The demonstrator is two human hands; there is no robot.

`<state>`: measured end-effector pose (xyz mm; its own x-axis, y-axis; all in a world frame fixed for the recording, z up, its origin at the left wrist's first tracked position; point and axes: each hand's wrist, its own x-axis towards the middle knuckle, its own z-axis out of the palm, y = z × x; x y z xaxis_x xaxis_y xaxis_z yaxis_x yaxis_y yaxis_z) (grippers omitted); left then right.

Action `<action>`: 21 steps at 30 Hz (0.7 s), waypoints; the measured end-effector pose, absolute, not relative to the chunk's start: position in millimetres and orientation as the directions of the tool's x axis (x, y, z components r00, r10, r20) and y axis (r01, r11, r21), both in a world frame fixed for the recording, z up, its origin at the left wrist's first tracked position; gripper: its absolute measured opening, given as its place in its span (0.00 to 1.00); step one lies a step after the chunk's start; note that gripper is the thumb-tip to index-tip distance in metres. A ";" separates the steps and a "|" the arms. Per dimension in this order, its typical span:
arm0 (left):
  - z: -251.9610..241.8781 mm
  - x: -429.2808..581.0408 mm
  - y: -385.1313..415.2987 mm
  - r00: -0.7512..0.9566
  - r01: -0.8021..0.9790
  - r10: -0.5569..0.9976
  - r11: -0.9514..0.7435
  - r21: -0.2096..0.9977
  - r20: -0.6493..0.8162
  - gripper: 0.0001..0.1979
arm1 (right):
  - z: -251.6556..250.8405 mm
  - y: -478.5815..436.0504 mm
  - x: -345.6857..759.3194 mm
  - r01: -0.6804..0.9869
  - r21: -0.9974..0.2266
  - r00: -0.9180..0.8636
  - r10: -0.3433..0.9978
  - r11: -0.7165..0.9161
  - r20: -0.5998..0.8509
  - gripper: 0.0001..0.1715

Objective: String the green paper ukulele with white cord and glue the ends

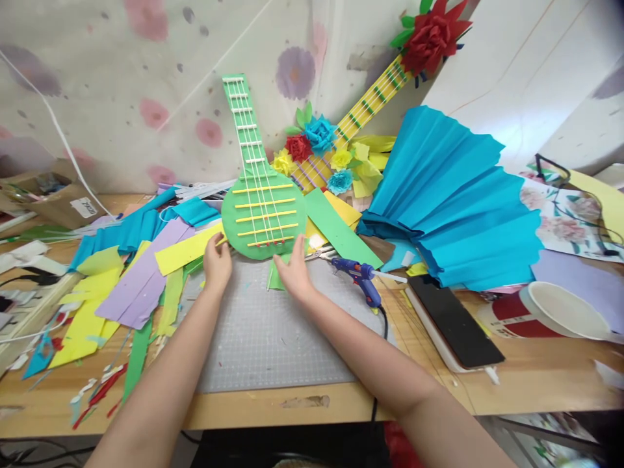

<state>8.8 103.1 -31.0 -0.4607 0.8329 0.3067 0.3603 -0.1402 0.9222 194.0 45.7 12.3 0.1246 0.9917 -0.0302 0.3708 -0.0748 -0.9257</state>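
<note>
A green paper guitar point(229, 218) with white strings, white frets and yellow bars leans upright at the back of the grey cutting mat point(273, 344). My left hand point(217, 263) grips its lower left edge, fingers bent around the rim. On the lower right edge, my right hand point(294, 272) holds it between thumb and fingers, which are partly hidden. A small green paper scrap point(275, 278) lies below the guitar, beside my right thumb. Right of that hand are scissors point(320, 253) and a blue hot glue gun point(358, 276).
Behind stands a yellow paper guitar point(368, 107) with paper flowers. Blue crepe paper point(453, 201) fans out at right, near a phone point(455, 318) and a paper cup point(541, 312). Purple paper point(141, 279) and other coloured scraps cover the left. The glue gun's cord point(384, 325) crosses the table edge.
</note>
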 end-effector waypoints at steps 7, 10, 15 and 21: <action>-32.5 -7.2 81.1 -0.573 0.468 0.696 -0.156 0.870 0.433 0.12 | 66.2 25.5 221.8 0.484 -0.873 -0.159 0.987 0.061 -0.019 0.49; -27.1 -10.6 78.0 -0.609 0.563 0.649 -0.051 0.825 0.455 0.10 | 100.2 20.1 248.9 0.491 -0.856 -0.362 0.931 0.159 -0.035 0.38; -23.1 -2.4 75.6 -0.558 0.557 0.738 -0.005 0.831 0.379 0.11 | 157.2 23.8 312.4 0.510 -0.845 -0.493 0.859 0.161 -0.134 0.21; -12.4 23.5 73.6 -0.372 0.650 0.767 -0.187 0.737 0.523 0.15 | 145.1 67.9 377.5 0.790 -0.613 -0.076 0.994 0.010 -0.081 0.21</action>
